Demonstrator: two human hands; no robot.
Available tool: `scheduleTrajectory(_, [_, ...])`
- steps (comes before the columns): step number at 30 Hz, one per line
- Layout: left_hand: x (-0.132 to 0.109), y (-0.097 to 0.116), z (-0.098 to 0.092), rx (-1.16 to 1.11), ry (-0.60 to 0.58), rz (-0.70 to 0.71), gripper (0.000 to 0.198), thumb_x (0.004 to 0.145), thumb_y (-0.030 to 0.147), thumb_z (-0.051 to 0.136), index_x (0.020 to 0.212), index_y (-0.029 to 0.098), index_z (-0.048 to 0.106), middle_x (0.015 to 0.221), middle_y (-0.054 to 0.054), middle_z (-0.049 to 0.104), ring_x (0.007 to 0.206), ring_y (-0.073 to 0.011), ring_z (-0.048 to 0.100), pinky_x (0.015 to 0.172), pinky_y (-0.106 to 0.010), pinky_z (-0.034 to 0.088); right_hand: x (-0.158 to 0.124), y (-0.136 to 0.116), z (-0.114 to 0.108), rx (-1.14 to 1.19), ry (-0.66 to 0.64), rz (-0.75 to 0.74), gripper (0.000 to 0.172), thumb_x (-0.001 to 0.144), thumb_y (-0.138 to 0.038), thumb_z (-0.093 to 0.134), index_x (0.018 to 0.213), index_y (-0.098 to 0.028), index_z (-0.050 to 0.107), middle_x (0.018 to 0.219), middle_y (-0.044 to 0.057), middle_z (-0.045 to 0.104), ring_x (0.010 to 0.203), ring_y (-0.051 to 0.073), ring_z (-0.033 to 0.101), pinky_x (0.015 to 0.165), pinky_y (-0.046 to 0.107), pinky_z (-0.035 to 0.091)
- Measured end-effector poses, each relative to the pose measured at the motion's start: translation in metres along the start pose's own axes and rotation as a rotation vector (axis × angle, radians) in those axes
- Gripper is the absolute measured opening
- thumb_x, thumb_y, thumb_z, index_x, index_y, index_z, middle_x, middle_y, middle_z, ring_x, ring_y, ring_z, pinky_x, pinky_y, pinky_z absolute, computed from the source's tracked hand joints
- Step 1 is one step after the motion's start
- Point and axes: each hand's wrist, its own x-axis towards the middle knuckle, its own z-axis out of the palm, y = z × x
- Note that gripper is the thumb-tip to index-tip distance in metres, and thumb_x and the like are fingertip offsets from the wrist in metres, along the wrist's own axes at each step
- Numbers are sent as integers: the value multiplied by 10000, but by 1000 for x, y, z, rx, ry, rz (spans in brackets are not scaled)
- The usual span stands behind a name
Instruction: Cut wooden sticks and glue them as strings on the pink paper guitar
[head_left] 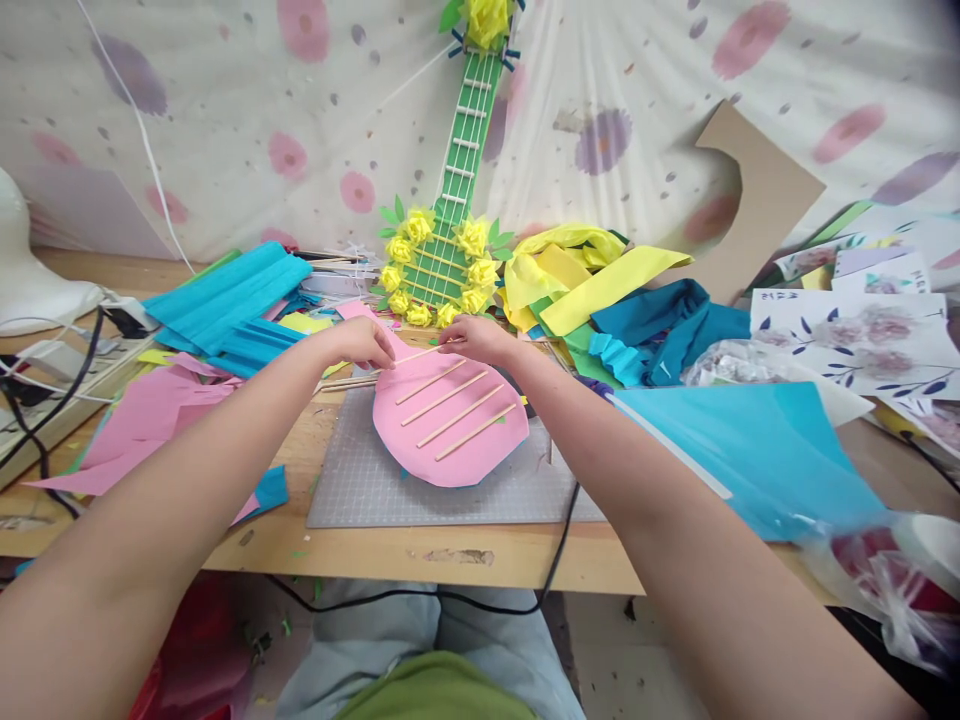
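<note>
A pink paper instrument body (484, 460) with a rounded shape lies at the middle of the desk, its neck running up to the left. Several thin wooden sticks (459, 409) lie slantwise and roughly parallel across it. Above them, one more wooden stick (420, 354) spans between my hands. My right hand (478, 338) pinches its right end. The fingers of my left hand (363, 343) are closed at its left end. Behind my hands leans a green paper guitar (459, 185) with white strings and yellow paper roses (474, 237).
A grey cutting mat (352, 500) lies under the pink body. Blue paper (225, 290) and pink scraps (150, 415) are heaped at left, yellow strips (607, 290) and a blue sheet (750, 440) at right. A black cable (559, 560) hangs over the desk's front edge.
</note>
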Motion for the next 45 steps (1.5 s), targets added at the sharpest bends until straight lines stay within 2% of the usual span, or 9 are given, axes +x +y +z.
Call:
scheduleTrajectory(6, [-22, 20, 13, -75, -131, 82, 281, 615, 389, 594, 784, 177, 665, 801, -31, 653, 708, -121, 561, 583, -184, 412, -15, -24, 1, 44, 48, -82, 245, 813, -349, 478, 886, -209, 667, 860, 18, 610, 768, 109, 522, 635, 196, 313])
scheduleTrajectory(18, [-42, 28, 45, -356, -187, 156, 233, 658, 393, 551, 629, 168, 500, 510, 52, 334, 421, -42, 261, 398, -193, 176, -39, -47, -3, -42, 118, -49, 287, 804, -412, 481, 823, -202, 675, 819, 34, 625, 795, 144, 523, 688, 238, 318])
scheduleTrajectory(22, [-37, 24, 49, -448, -111, 187, 213, 686, 363, 508, 625, 172, 436, 509, 62, 289, 398, -32, 219, 381, -183, 142, -47, -44, -4, -97, 384, -2, 291, 807, -401, 472, 930, -202, 645, 998, 76, 574, 986, 208, 458, 848, 306, 314])
scheduleTrajectory(25, [-32, 14, 49, -622, 0, 174, 148, 701, 303, 469, 649, 174, 417, 513, 68, 261, 380, -25, 190, 362, -171, 115, -57, -30, -7, -93, 568, 309, 311, 833, -284, 420, 1084, -165, 559, 1075, 122, 524, 1020, 230, 449, 859, 331, 341])
scheduleTrajectory(27, [-30, 8, 50, -760, 80, 171, 105, 701, 263, 448, 662, 173, 412, 518, 72, 256, 371, -19, 176, 352, -160, 106, -65, -16, -7, -100, 492, 533, 311, 827, -187, 387, 1095, -130, 534, 1046, 152, 532, 966, 236, 497, 800, 330, 384])
scheduleTrajectory(29, [-29, 3, 51, -865, 149, 180, 73, 698, 233, 432, 668, 171, 409, 523, 75, 258, 365, -14, 172, 344, -149, 103, -72, -2, -6, -145, 301, 669, 322, 795, -136, 409, 1093, -96, 527, 1042, 188, 538, 949, 258, 526, 767, 336, 406])
scheduleTrajectory(35, [-32, 0, 57, -985, 226, 180, 72, 712, 212, 416, 660, 166, 401, 515, 81, 265, 354, -6, 182, 329, -129, 111, -70, 30, 2, -268, -161, 756, 508, 701, -169, 567, 1199, -135, 473, 1049, 195, 577, 950, 282, 564, 756, 345, 437])
scheduleTrajectory(41, [-42, 4, 55, -1026, 195, 161, 71, 742, 235, 410, 697, 180, 413, 465, 88, 273, 321, -15, 167, 309, -126, 92, -64, 34, 5, -306, -238, 746, 480, 727, -242, 559, 1194, -152, 488, 1089, 166, 579, 981, 227, 564, 781, 296, 436])
scheduleTrajectory(45, [-43, -2, 55, -1050, 136, 115, 54, 744, 210, 399, 709, 180, 428, 430, 98, 217, 309, -20, 147, 307, -125, 67, -65, 28, 5, -364, -176, 729, 397, 770, -264, 503, 1145, -139, 535, 1086, 172, 579, 994, 222, 552, 779, 292, 429])
